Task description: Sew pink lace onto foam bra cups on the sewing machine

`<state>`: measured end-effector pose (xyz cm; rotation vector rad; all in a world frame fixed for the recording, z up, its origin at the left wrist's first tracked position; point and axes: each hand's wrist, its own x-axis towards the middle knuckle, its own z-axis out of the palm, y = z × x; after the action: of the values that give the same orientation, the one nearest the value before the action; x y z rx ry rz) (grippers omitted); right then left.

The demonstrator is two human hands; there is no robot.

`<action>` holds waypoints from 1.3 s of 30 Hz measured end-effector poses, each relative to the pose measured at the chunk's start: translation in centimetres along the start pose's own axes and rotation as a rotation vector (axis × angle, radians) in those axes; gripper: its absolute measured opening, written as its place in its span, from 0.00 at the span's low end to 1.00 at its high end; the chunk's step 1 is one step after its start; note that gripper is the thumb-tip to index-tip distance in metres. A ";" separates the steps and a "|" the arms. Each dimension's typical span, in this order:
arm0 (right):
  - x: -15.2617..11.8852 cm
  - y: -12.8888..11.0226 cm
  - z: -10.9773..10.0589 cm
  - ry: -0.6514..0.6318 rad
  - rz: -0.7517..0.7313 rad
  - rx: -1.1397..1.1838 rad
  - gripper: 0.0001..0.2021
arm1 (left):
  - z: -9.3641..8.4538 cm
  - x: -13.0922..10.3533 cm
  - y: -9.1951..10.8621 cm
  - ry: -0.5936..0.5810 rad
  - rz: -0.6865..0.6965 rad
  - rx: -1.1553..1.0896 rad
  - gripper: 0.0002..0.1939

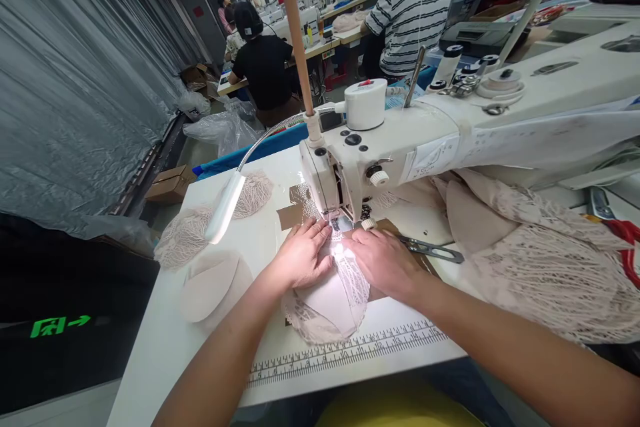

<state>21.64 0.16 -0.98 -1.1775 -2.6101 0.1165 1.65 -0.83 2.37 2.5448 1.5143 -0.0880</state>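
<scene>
A beige lace fabric piece (327,317), with a smooth panel and a scalloped lace border, lies under the needle area of a white sewing machine (345,167). My left hand (305,255) rests flat on its left side, fingers stretched toward the presser foot (335,223). On the other side, my right hand (385,260) has its fingers bent and closed on the fabric's right edge, close to the foot. The right fingertips are partly hidden. Bright light from the lamp (225,208) washes out the cloth between my hands.
Lace pieces (185,237) and smooth round pieces (216,288) lie on the left of the table. Thread snips (433,249) are beside my right hand. More lace (545,273) is heaped at right, near red-handled scissors (623,233). A printed ruler (345,352) runs along the front edge.
</scene>
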 end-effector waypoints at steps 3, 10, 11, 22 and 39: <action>0.0 0.0 0.0 0.011 -0.022 0.001 0.14 | -0.2 0.4 -0.8 0.000 0.052 -0.002 0.33; -0.2 0.9 0.1 0.068 -0.038 0.179 0.15 | -0.2 -0.6 -1.4 0.084 0.092 -0.040 0.31; -0.2 1.1 0.1 0.085 -0.024 0.219 0.15 | -0.2 -1.1 -1.0 0.135 0.089 -0.056 0.29; -0.2 1.4 -1.8 -0.055 0.011 0.308 0.14 | 1.5 -2.9 2.4 0.354 0.028 -0.250 0.12; -4.3 -0.9 -0.2 0.028 -0.251 0.030 0.19 | 2.1 -4.0 1.5 0.327 0.238 -0.330 0.12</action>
<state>23.73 -3.69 -1.55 -0.8268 -2.6945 0.0875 1.10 -5.36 1.03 2.5229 1.1813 0.5855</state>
